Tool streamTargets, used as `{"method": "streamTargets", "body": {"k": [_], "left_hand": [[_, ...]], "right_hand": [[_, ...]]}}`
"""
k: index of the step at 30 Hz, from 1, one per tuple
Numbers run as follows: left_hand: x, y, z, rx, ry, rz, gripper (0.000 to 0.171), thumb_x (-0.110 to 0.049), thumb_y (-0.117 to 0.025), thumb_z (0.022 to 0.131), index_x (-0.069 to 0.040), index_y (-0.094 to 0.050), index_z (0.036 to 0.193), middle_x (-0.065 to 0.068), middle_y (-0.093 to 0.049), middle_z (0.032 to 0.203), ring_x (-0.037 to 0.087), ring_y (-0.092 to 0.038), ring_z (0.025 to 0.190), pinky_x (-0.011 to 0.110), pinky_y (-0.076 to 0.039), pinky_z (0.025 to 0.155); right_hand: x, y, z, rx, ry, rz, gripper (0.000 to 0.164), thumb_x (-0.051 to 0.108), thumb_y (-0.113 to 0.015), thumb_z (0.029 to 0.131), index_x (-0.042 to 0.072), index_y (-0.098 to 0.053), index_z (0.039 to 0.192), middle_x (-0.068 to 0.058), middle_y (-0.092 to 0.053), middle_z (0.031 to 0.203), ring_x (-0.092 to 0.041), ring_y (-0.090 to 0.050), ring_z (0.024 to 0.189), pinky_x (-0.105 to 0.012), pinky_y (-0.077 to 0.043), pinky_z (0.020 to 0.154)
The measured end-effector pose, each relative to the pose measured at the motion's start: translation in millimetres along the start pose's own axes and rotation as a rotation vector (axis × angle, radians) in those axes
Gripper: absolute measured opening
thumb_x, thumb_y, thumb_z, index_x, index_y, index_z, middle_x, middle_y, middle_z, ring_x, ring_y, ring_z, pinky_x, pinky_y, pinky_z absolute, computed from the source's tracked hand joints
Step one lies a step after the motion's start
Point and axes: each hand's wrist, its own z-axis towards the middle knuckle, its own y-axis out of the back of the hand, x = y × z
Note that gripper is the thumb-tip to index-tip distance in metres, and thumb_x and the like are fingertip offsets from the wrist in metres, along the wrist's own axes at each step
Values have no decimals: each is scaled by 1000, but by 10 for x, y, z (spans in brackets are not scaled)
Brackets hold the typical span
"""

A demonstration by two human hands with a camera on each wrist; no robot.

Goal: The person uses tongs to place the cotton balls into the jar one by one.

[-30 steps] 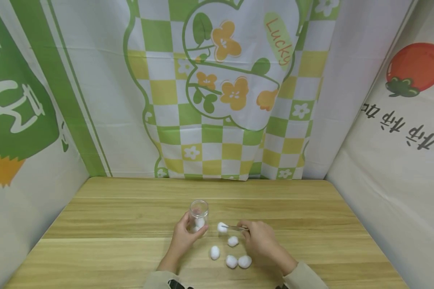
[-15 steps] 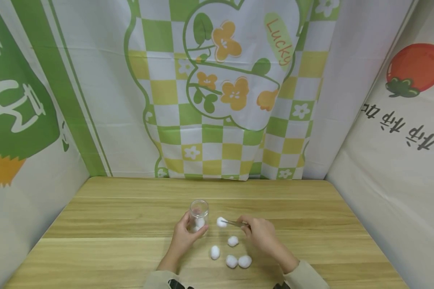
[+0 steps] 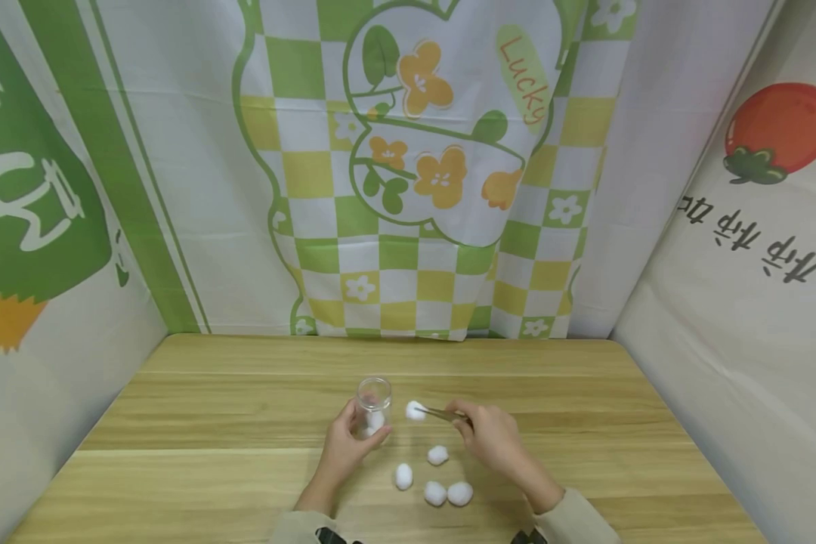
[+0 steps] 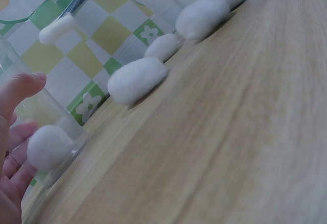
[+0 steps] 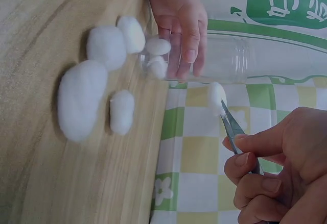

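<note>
My left hand (image 3: 346, 447) grips a clear glass jar (image 3: 375, 393) that stands upright on the wooden table. Two cotton balls (image 5: 157, 67) lie at the bottom of the jar in the right wrist view. With thumb and fingers, my right hand (image 3: 493, 443) pinches metal tweezers (image 5: 233, 126). Their tips hold one cotton ball (image 3: 415, 410), raised off the table just right of the jar and lower than its mouth. Several loose cotton balls (image 3: 438, 455) rest on the table between the hands, two of them side by side near the front.
The light wooden table (image 3: 245, 393) runs back to a green and yellow checked curtain (image 3: 408, 272). Printed cloth walls (image 3: 734, 363) close in the left and right sides.
The tweezers and their cotton ball have risen from near the tabletop, moving slightly left toward the jar. My left hand and the jar stay in place.
</note>
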Motion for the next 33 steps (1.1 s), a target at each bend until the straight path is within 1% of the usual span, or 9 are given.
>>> {"method": "streamTargets", "body": {"k": [4,6,11,15,20,25,29,33], "left_hand": [[-17,4,-6,-2,2,-3,64,-16,-81,76,-2,-53,131,23,-59,133,42,-56,125,55,-44,108],[-26,8,-8,-1,4,-1,64,-16,-81,76,-2,-52,131,23,-59,134,42,-56,125,55,-44,108],[-24,7,-8,5,13,12,64,-18,-80,77,-2,-51,132,24,-58,135,42,-55,126,56,-44,108],[0,3,-1,4,15,17,64,-18,-80,76,-1,-51,131,24,-58,134,43,-55,126,57,-44,107],[15,4,5,7,23,10,65,-17,-80,76,-2,-51,132,23,-57,136,44,-53,127,57,-43,108],[-4,18,8,35,51,-9,67,-17,-80,76,-3,-49,134,22,-53,140,43,-49,132,57,-38,112],[-36,31,12,62,65,-8,66,-17,-79,77,-2,-49,134,24,-51,141,44,-47,133,57,-36,113],[-81,44,9,80,92,-30,64,-16,-78,78,-2,-48,133,25,-51,142,43,-47,134,56,-35,114]], "right_hand": [[14,24,10,-9,-9,2,15,11,-65,88,16,-70,102,8,-41,51,-3,-27,45,-13,-15,42],[21,33,13,-29,-5,-4,15,11,-66,87,16,-70,101,8,-41,51,-3,-27,45,-14,-16,42],[42,53,30,-75,2,-12,16,11,-68,85,17,-70,99,7,-48,53,-3,-31,47,-16,-20,42],[64,76,52,-74,-12,-1,15,12,-68,86,18,-70,100,6,-52,55,-4,-34,48,-17,-21,42],[80,95,68,-66,2,19,16,11,-67,86,16,-70,101,6,-51,53,-3,-31,45,-13,-18,41],[103,121,82,-65,15,47,16,8,-66,87,12,-70,101,5,-52,53,-2,-29,43,-10,-15,40],[128,138,99,-85,9,55,15,8,-67,86,13,-70,100,3,-57,56,-3,-32,45,-12,-18,40],[155,151,122,-94,12,58,15,10,-67,86,13,-69,100,2,-62,60,-3,-34,46,-14,-20,41]]}}
